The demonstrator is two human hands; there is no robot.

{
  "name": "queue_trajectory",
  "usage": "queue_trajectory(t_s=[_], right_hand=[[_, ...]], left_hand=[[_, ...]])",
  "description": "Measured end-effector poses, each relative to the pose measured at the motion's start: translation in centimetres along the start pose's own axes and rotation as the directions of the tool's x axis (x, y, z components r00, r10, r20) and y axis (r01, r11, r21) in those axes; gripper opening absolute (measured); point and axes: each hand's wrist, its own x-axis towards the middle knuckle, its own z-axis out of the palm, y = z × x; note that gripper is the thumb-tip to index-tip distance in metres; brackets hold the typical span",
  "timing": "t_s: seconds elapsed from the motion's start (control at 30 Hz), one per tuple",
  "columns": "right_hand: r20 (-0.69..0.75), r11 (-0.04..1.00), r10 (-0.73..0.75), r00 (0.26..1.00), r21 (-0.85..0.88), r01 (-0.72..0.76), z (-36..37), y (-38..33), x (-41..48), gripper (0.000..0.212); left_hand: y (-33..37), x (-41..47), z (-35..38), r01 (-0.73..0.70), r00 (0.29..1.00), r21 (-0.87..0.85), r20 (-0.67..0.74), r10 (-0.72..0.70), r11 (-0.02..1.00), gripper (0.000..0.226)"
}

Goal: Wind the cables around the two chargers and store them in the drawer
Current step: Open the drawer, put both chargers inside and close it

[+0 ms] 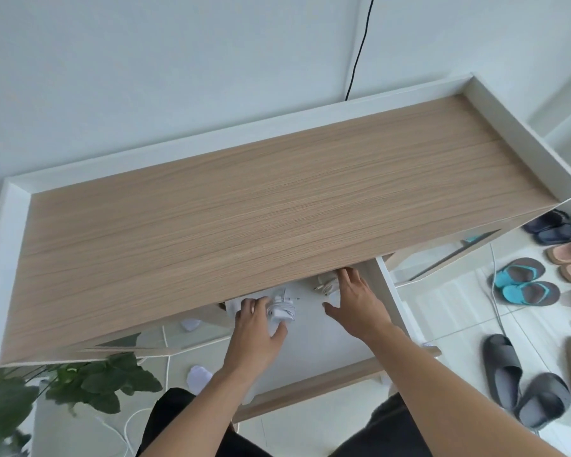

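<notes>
— Where are the chargers seen?
— Both in the open white drawer (330,347). The near charger (282,310), a smooth block wound with cable, is gripped by the left hand (256,328). The far charger (327,285) is partly hidden beside the right hand (356,305), whose fingers are spread straight, perhaps touching it.
— And around them?
— The drawer's back is covered by a wood-grain desktop (277,199). Rubber slippers (524,286) are lined up on the tiles.

Chargers (279,311) + drawer (317,344) white; desk (277,192) lt wood-grain (white rim); slippers (505,371) grey.

The desk top (261,199) is finished in matt wood grain and edged by a smooth white rim (178,150). The drawer (314,344) is coated matt white; the left charger (279,313) appears moulded in plastic.
</notes>
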Motion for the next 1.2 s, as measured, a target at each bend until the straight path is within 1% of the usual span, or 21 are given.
queue_trajectory(t_s=[0.1, 0.17, 0.23, 0.3, 0.4, 0.5, 0.57, 0.67, 0.77, 1.0, 1.2], right_hand=[[-0.014, 1.0, -0.031, 0.999, -0.002, 0.031, -1.1, -0.2, -2.3, 0.078], [-0.05, 0.999, -0.044, 0.998, 0.003, 0.045, -1.7, -0.5, -3.8, 0.078], [-0.077, 0.997, -0.078, 0.994, 0.011, 0.079, -2.6, -0.8, -5.1, 0.081], [-0.062, 0.991, -0.133, 0.989, -0.014, 0.132, -3.2, -0.9, -6.5, 0.089], [-0.026, 0.981, -0.189, 0.982, -0.041, 0.188, -3.8, -0.7, -8.7, 0.105], [0.03, 0.977, -0.208, 0.978, -0.043, 0.209, -3.9, -0.4, -10.6, 0.124], [0.089, 0.974, -0.203, 0.975, -0.086, 0.21, -3.7, -0.3, -11.7, 0.135], [0.142, 0.945, -0.198, 0.97, -0.235, 0.227, -3.2, -0.3, -12.9, 0.139], [0.114, 0.919, -0.173, 0.978, -0.338, 0.203, -2.7, -0.5, -13.4, 0.131], [0.021, 0.915, -0.149, 0.989, -0.377, 0.145, -2.8, -1.4, -12.6, 0.124], [-0.009, 0.918, -0.162, 0.987, -0.368, 0.147, -3.7, -3.1, -10.5, 0.113]], left_hand=[[0.4, -2.1, -1.3, -0.086, 0.996, 0.019, -0.025, 0.087, 0.996, 0.058], [0.6, -3.4, -2.1, -0.142, 0.989, 0.044, -0.023, 0.143, 0.989, 0.062], [0.7, -4.6, -2.9, -0.19, 0.981, 0.057, -0.018, 0.191, 0.98, 0.068], [0.6, -5.7, -3.4, -0.217, 0.976, 0.06, -0.003, 0.218, 0.974, 0.078], [0.5, -7.5, -3.7, -0.21, 0.976, 0.082, 0.068, 0.205, 0.974, 0.105], [0.0, -8.9, -3.3, -0.209, 0.972, 0.185, 0.145, 0.184, 0.96, 0.14], [-0.3, -9.7, -2.9, -0.215, 0.969, 0.266, 0.18, 0.17, 0.94, 0.15], [-0.5, -10.5, -2.7, -0.214, 0.973, 0.364, 0.165, 0.163, 0.907, 0.148], [-0.8, -10.7, -2.8, -0.199, 0.98, 0.404, 0.101, 0.172, 0.893, 0.145], [-0.4, -9.7, -3.6, -0.186, 0.981, 0.457, 0.03, 0.193, 0.87, 0.144], [-0.2, -7.5, -4.2, -0.123, 0.989, 0.451, -0.016, 0.146, 0.884, 0.136]])
